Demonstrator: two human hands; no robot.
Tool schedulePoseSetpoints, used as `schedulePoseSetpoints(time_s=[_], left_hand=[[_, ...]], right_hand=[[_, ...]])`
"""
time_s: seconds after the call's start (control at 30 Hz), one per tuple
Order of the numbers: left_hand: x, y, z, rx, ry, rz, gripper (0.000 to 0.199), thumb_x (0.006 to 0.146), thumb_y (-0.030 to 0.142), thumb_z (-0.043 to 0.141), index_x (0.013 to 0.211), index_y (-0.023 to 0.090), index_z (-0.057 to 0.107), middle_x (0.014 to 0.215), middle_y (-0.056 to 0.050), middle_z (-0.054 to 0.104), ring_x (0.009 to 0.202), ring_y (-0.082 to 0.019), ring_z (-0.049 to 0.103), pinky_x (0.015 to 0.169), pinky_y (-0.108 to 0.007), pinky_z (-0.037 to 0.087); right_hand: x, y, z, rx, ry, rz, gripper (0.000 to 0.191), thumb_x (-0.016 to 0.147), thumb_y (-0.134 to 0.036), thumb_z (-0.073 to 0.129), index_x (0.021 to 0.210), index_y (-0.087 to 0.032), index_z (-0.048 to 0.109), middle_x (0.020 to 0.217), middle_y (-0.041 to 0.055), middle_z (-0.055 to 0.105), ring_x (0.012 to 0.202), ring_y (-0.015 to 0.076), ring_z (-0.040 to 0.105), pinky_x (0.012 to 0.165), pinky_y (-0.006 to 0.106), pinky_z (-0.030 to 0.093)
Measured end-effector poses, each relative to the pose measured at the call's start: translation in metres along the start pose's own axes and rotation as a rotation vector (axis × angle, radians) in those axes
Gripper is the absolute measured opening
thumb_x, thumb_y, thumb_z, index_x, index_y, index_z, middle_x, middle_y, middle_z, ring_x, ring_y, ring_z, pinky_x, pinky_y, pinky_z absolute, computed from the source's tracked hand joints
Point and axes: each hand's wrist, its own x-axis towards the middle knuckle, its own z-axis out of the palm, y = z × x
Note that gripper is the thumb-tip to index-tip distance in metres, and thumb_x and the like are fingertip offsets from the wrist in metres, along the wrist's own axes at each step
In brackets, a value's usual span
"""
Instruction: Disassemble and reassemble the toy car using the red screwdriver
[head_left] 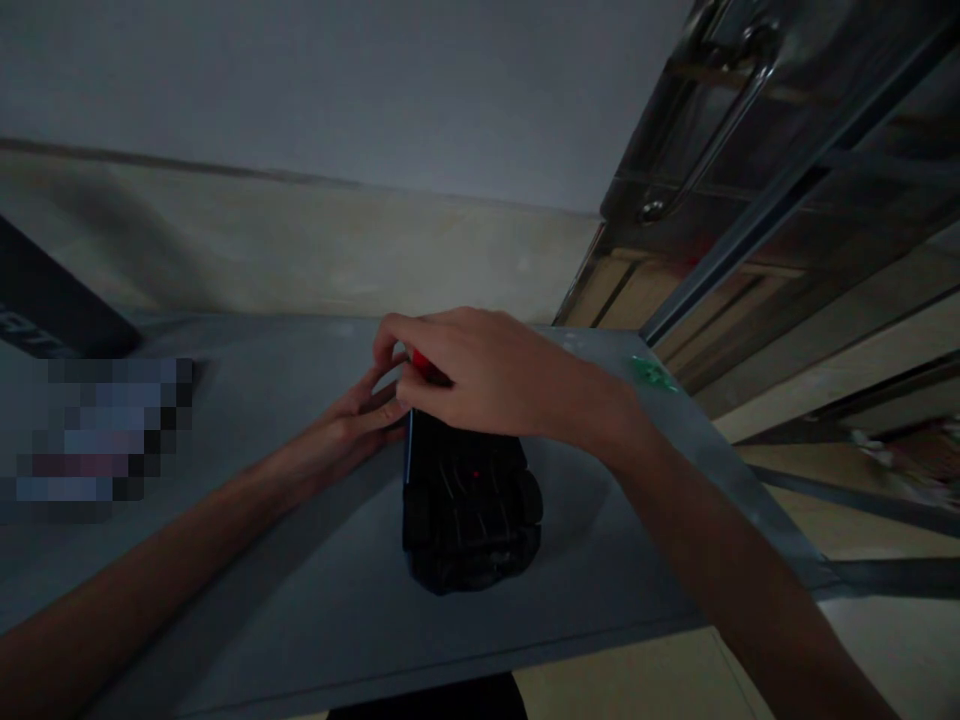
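Note:
A toy car (472, 500) lies upside down on the grey table, its black underside and wheels facing up, with a strip of blue along its left side. My right hand (480, 370) is curled over its far end, thumb and fingers closed around a small red thing (429, 366). Most of that red thing is hidden by the hand, so its kind does not show. From the left, my left hand (367, 415) grips the far left side of the car, its fingertips close to those of my right hand. The car's far end is covered by both hands.
The table (315, 600) stands against a wall. A small green item (654, 373) lies near its right edge. At the left are a blurred-out flat object (105, 430) and a dark bar with lettering (60, 290). A wooden door with metal fittings (720, 130) is at the right.

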Motion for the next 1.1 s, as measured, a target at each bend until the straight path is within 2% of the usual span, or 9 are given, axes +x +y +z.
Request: schedulePoseSetpoints(time_s=[0.13, 0.37, 0.6, 0.73, 0.8, 0.87, 0.93, 1.03, 1.1], left_hand=[[0.001, 0.001, 0.001, -0.007, 0.010, -0.020, 0.061, 0.090, 0.039, 0.107, 0.142, 0.030, 0.077, 0.148, -0.009, 0.087, 0.154, -0.040, 0.071, 0.119, -0.048, 0.061], [0.000, 0.002, 0.002, 0.022, 0.022, -0.013, 0.065, 0.097, 0.033, 0.099, 0.155, 0.030, 0.071, 0.159, -0.011, 0.080, 0.157, -0.040, 0.068, 0.126, -0.052, 0.057], [-0.001, 0.004, 0.007, 0.016, 0.031, -0.016, 0.074, 0.090, 0.034, 0.105, 0.154, 0.026, 0.070, 0.151, -0.012, 0.083, 0.148, -0.038, 0.073, 0.120, -0.047, 0.059], [0.000, 0.005, 0.007, 0.003, 0.054, -0.029, 0.072, 0.094, 0.031, 0.100, 0.158, 0.026, 0.068, 0.143, -0.007, 0.085, 0.140, -0.034, 0.075, 0.115, -0.044, 0.058], [0.002, 0.005, 0.006, 0.015, 0.079, -0.040, 0.071, 0.096, 0.028, 0.098, 0.159, 0.027, 0.067, 0.138, -0.005, 0.085, 0.133, -0.031, 0.076, 0.112, -0.043, 0.058], [0.004, 0.004, 0.005, 0.035, 0.095, -0.034, 0.073, 0.093, 0.025, 0.097, 0.159, 0.028, 0.068, 0.135, -0.006, 0.084, 0.128, -0.029, 0.077, 0.110, -0.043, 0.059], [0.006, 0.002, 0.003, 0.053, 0.091, -0.013, 0.073, 0.092, 0.025, 0.096, 0.159, 0.028, 0.069, 0.133, -0.007, 0.084, 0.127, -0.029, 0.078, 0.111, -0.044, 0.059], [0.008, -0.003, 0.001, 0.085, 0.059, 0.012, 0.073, 0.094, 0.029, 0.094, 0.162, 0.028, 0.069, 0.132, -0.008, 0.083, 0.126, -0.030, 0.078, 0.112, -0.046, 0.060], [0.010, -0.006, 0.000, 0.120, 0.050, 0.052, 0.076, 0.095, 0.033, 0.093, 0.166, 0.028, 0.067, 0.137, -0.010, 0.084, 0.130, -0.032, 0.079, 0.114, -0.046, 0.060]], right_hand=[[0.001, 0.005, 0.001, -0.068, -0.006, -0.011, 0.028, 0.125, -0.027, 0.055, 0.138, -0.023, 0.079, 0.097, 0.0016, 0.079, 0.089, 0.0204, 0.066, 0.079, 0.036, 0.032], [0.008, 0.000, 0.005, -0.238, 0.043, 0.053, 0.044, 0.132, -0.039, 0.045, 0.126, -0.020, 0.084, 0.103, 0.0089, 0.081, 0.100, 0.0249, 0.073, 0.083, 0.036, 0.035], [0.001, 0.002, 0.004, -0.068, 0.086, 0.041, 0.028, 0.121, -0.028, 0.053, 0.134, -0.017, 0.076, 0.099, 0.0047, 0.077, 0.089, 0.0221, 0.065, 0.082, 0.035, 0.035], [0.005, 0.023, 0.003, 0.166, 0.066, -0.123, 0.021, 0.113, -0.018, 0.056, 0.131, -0.018, 0.068, 0.096, -0.0013, 0.069, 0.083, 0.0176, 0.057, 0.080, 0.033, 0.037], [0.010, 0.042, 0.003, 0.306, 0.099, -0.157, 0.012, 0.115, -0.024, 0.059, 0.125, -0.021, 0.065, 0.094, -0.0032, 0.065, 0.084, 0.0169, 0.055, 0.081, 0.032, 0.039], [0.010, 0.062, 0.003, 0.403, 0.188, -0.069, 0.010, 0.116, -0.034, 0.061, 0.112, -0.024, 0.061, 0.091, -0.0037, 0.062, 0.083, 0.0165, 0.053, 0.081, 0.031, 0.040], [0.001, 0.082, 0.007, 0.442, 0.323, 0.102, 0.018, 0.116, -0.039, 0.059, 0.102, -0.027, 0.058, 0.090, -0.0034, 0.059, 0.082, 0.0170, 0.051, 0.079, 0.032, 0.040], [-0.028, 0.105, 0.020, 0.507, 0.519, 0.329, 0.028, 0.114, -0.036, 0.045, 0.087, -0.029, 0.051, 0.081, -0.0038, 0.049, 0.072, 0.0182, 0.045, 0.072, 0.032, 0.039], [-0.050, 0.113, 0.031, 0.440, 0.469, 0.393, 0.031, 0.108, -0.030, 0.044, 0.078, -0.029, 0.049, 0.075, -0.0034, 0.046, 0.071, 0.0188, 0.045, 0.073, 0.034, 0.039]])
